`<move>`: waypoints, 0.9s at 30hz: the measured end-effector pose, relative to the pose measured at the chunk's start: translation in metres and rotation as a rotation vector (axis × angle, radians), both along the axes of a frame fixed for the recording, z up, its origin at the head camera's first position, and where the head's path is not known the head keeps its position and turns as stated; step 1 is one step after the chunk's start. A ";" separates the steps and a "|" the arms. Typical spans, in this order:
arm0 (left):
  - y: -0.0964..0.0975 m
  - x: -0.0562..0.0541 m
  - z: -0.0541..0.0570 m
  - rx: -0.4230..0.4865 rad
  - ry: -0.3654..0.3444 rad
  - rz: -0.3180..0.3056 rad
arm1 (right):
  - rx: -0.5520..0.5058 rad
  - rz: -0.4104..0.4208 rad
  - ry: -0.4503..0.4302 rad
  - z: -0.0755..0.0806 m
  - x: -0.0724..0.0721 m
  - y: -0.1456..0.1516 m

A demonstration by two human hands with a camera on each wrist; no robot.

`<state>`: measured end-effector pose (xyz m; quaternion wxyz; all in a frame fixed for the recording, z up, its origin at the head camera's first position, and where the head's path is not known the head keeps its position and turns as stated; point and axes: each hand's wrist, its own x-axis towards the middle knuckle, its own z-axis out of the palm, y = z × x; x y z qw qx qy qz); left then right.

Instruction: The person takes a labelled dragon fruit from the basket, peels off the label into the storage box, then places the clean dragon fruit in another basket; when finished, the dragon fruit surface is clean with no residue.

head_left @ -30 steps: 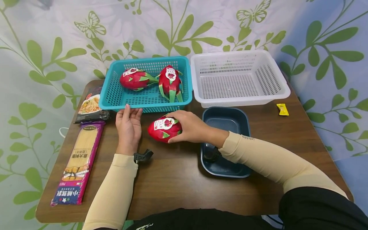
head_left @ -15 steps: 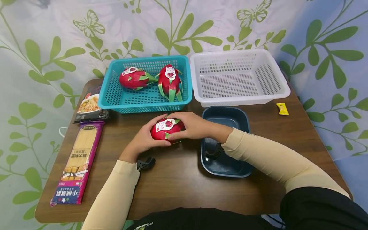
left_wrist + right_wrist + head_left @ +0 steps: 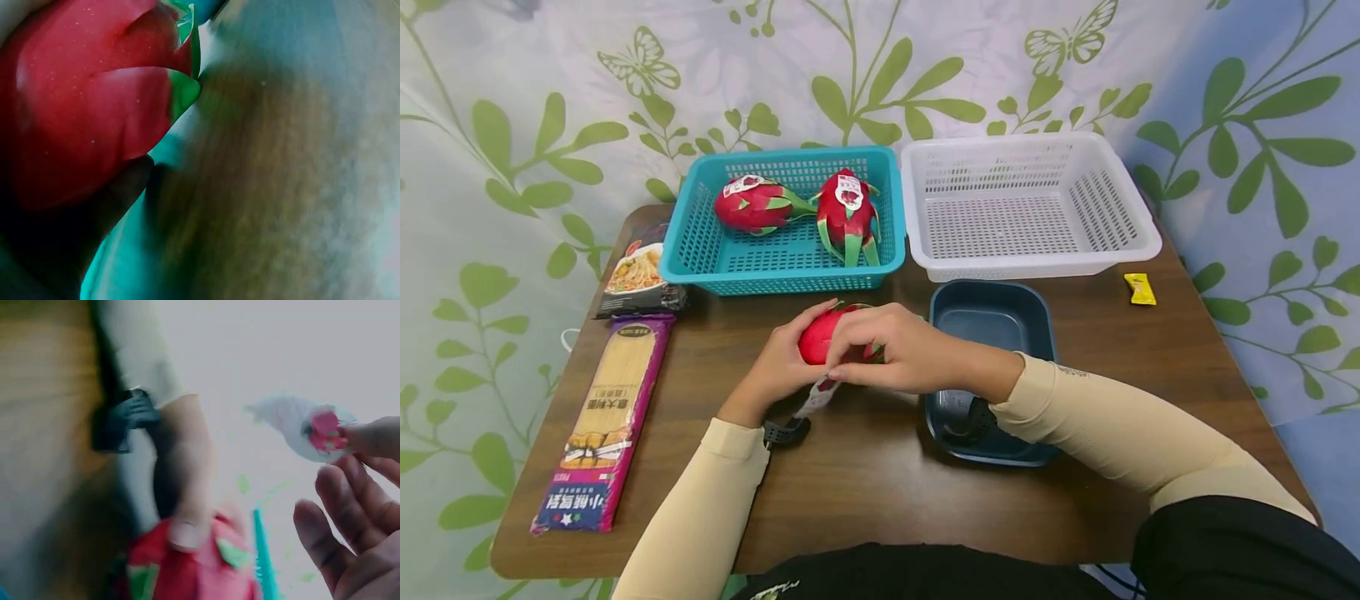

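Observation:
A red dragon fruit (image 3: 816,338) sits on the table in front of the teal basket, gripped by my left hand (image 3: 773,365) from its left side. In the left wrist view the fruit's (image 3: 94,112) skin and green-tipped scales show up close. Between thumb and forefinger my right hand (image 3: 917,350) pinches a white sticker (image 3: 818,395) with a red fruit picture, off the skin and hanging over the left thumb area. The right wrist view has this sticker (image 3: 290,425) held by one end, the other fingers loosely bent. My right hand hides part of the fruit.
Two labelled dragon fruits, one on its side (image 3: 752,206) and one pointing forward (image 3: 846,218), lie in the teal basket (image 3: 782,283). Right of it stands a white basket (image 3: 1037,265). A dark blue tub (image 3: 992,312) is under my right forearm. Pasta packs (image 3: 602,417) lie left, a yellow sweet (image 3: 1140,288) right.
My left hand left the teal basket's front edge and took hold of the dragon fruit. My right hand let go of the fruit and now holds its sticker, pulled off toward me.

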<state>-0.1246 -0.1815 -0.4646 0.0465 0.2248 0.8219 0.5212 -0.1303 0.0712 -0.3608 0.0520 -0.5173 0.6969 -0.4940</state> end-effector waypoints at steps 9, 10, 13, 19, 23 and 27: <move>0.007 0.003 0.006 -0.044 -0.101 0.020 | 0.308 -0.380 -0.271 0.010 -0.014 0.102; 0.008 0.003 0.006 -0.043 -0.105 0.025 | 0.354 -0.417 -0.276 0.007 -0.014 0.114; 0.007 0.003 0.008 -0.041 -0.108 0.036 | 0.506 -0.476 -0.286 -0.001 -0.012 0.138; 0.005 0.003 0.007 -0.048 -0.127 0.039 | 0.788 -0.564 -0.296 -0.005 -0.001 0.151; 0.005 0.003 0.007 -0.047 -0.135 0.047 | 0.809 -0.646 -0.284 -0.001 0.001 0.155; 0.005 0.005 0.008 -0.049 -0.140 0.053 | 0.769 -0.703 -0.288 0.001 0.003 0.164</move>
